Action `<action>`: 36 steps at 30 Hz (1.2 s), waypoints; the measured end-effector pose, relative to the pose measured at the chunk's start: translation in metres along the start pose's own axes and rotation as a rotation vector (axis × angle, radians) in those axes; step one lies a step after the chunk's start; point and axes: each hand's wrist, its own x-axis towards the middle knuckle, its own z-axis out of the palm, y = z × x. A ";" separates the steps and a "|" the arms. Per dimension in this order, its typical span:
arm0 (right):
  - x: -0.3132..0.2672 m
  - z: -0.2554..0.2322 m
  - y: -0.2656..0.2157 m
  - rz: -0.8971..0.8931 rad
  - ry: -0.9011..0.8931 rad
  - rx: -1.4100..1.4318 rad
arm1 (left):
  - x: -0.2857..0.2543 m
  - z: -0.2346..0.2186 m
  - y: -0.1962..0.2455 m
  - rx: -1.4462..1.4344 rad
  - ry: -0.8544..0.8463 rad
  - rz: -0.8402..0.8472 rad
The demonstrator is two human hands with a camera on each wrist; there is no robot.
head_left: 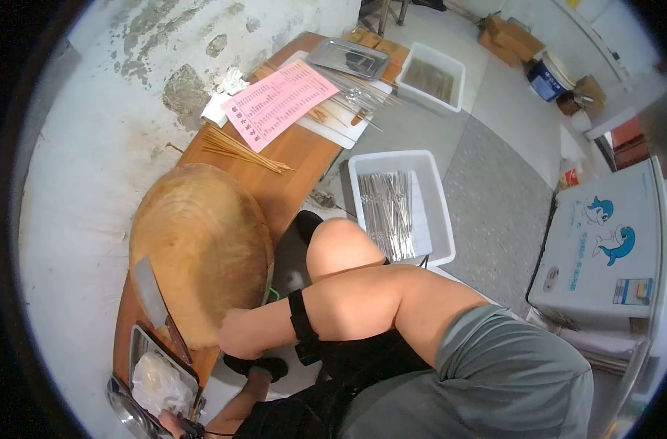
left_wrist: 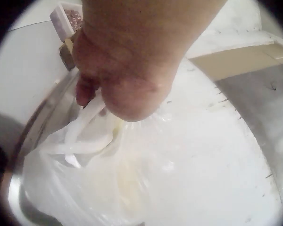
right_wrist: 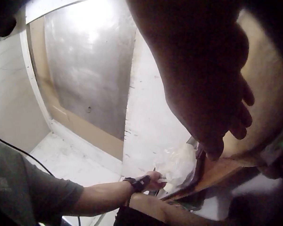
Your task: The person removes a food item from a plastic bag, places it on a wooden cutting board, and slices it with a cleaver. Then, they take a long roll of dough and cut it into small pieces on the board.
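In the head view, my left hand [head_left: 171, 423] is low at the frame's bottom, at the side of a white plastic bag [head_left: 158, 384]. The left wrist view shows this hand [left_wrist: 127, 80] gripping the bag's twisted handles [left_wrist: 87, 115]. Something pale shows through the thin plastic. The bag lies in a metal tray [head_left: 138, 338]. My right hand [head_left: 236, 333] is at the edge of a thick round wooden chopping block [head_left: 194, 241], its fingers loosely bent and holding nothing. A cleaver [head_left: 151, 293] lies across the block's rim, its handle towards the tray.
Skewers [head_left: 238, 150], a pink printed sheet [head_left: 279, 102] and another metal tray [head_left: 348, 58] lie farther along the wooden table. On the floor stands a white bin [head_left: 439, 212] with metal skewers; another white bin [head_left: 454, 62] is behind it. A white freezer [head_left: 600, 241] stands opposite.
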 end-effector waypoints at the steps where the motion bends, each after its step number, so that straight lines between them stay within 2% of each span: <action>1: 0.000 -0.001 -0.001 -0.002 0.000 -0.001 | 0.003 0.001 -0.001 -0.002 -0.005 -0.003; 3: -0.001 -0.004 -0.001 -0.001 -0.050 0.004 | 0.008 0.002 -0.007 -0.009 -0.015 0.001; 9: 0.002 0.006 -0.001 -0.013 -0.043 0.016 | 0.023 -0.001 -0.032 0.075 -0.039 0.070; 10: 0.003 0.007 -0.002 -0.015 -0.047 0.018 | 0.025 -0.003 -0.043 0.153 -0.045 0.112; 13: 0.003 0.008 -0.002 -0.001 -0.058 0.009 | 0.037 -0.002 -0.071 0.568 0.015 0.406; 14: 0.002 0.008 -0.003 -0.002 -0.061 -0.001 | 0.029 -0.002 -0.059 0.570 0.013 0.401; 16: 0.001 0.004 -0.004 -0.008 -0.068 -0.010 | 0.009 -0.002 -0.015 -0.486 -0.086 -0.324; 19: 0.000 -0.001 -0.005 -0.008 -0.130 -0.030 | 0.018 0.008 -0.027 -0.416 -0.019 -0.321; 23: 0.003 0.003 -0.005 0.007 -0.132 -0.038 | 0.018 0.006 -0.030 -0.395 -0.029 -0.322; 25: 0.001 0.001 -0.006 0.007 -0.117 -0.040 | 0.014 -0.002 -0.014 -0.661 -0.132 -0.391; 29: 0.000 -0.002 -0.005 0.002 -0.112 -0.039 | 0.006 -0.001 0.001 -0.637 -0.164 -0.384; 31: 0.002 0.001 -0.005 0.008 -0.107 -0.029 | -0.001 0.005 0.004 -0.234 -0.106 -0.035; 33: 0.001 0.001 -0.005 0.003 -0.121 -0.044 | 0.028 0.013 -0.041 -0.178 -0.089 -0.011; 35: -0.001 -0.001 -0.005 -0.001 -0.125 -0.038 | 0.026 0.012 -0.037 -0.120 -0.074 0.013; 36: -0.001 -0.001 -0.005 -0.006 -0.127 -0.035 | 0.009 0.009 -0.009 -0.225 -0.091 -0.075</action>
